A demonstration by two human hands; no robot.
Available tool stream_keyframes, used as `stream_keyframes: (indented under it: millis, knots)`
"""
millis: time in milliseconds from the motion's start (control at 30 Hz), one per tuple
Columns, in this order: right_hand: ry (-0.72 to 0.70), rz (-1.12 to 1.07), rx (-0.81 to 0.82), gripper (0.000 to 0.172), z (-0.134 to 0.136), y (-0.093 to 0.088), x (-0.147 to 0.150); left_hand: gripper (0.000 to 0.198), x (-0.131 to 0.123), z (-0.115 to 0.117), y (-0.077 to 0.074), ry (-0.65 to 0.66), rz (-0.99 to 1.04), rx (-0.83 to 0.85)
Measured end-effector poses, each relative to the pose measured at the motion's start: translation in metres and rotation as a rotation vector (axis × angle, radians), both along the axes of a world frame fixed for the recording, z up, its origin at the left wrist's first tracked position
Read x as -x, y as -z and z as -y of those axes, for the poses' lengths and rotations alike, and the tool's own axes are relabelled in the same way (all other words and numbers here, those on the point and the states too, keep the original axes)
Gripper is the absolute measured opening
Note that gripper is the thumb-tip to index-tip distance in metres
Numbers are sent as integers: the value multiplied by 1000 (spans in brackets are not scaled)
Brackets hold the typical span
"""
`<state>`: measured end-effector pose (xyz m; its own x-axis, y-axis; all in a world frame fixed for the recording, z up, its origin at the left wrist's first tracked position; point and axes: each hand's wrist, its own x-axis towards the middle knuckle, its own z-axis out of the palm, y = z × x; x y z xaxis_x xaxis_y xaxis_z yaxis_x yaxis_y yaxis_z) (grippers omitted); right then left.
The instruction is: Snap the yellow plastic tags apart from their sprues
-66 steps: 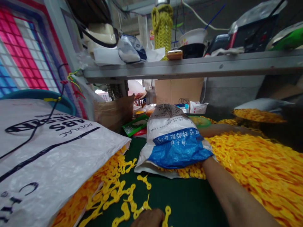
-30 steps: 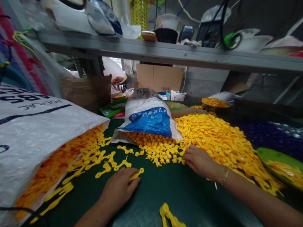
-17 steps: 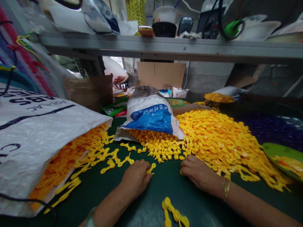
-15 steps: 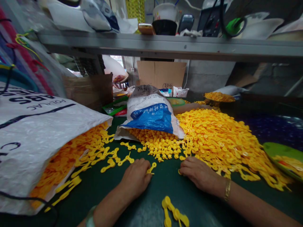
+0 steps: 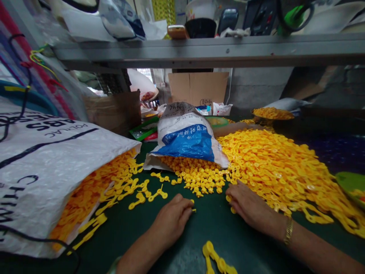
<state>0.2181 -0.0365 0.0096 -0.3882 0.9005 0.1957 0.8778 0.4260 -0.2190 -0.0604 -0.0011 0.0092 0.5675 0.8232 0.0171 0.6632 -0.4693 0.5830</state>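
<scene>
My left hand is closed on a small yellow plastic piece, mostly hidden by the fingers; only its ends show. Across a gap of bare tabletop, my right hand pinches another yellow plastic piece beside the big heap of yellow strap-like pieces. Linked yellow pieces with round ends lie on the dark green table nearer me. Beyond both hands, small yellow round parts spill from a white and blue sack.
A large white sack on the left spills yellow strap-like pieces. At right stands a green dish. A grey shelf beam crosses above the table, with a phone on it. A black cable hangs at lower left.
The whole view has shifted slightly, moving the scene rightward. Less of the yellow piece shows at my left hand. More of a yellow piece shows under my right fingertips.
</scene>
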Motion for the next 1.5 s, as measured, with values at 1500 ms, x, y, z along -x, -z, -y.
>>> stream_keyframes:
  millis: [1500]
  knots:
    - [184, -1663, 870, 24, 15, 19, 31, 11, -44, -34, 7, -43, -64, -96]
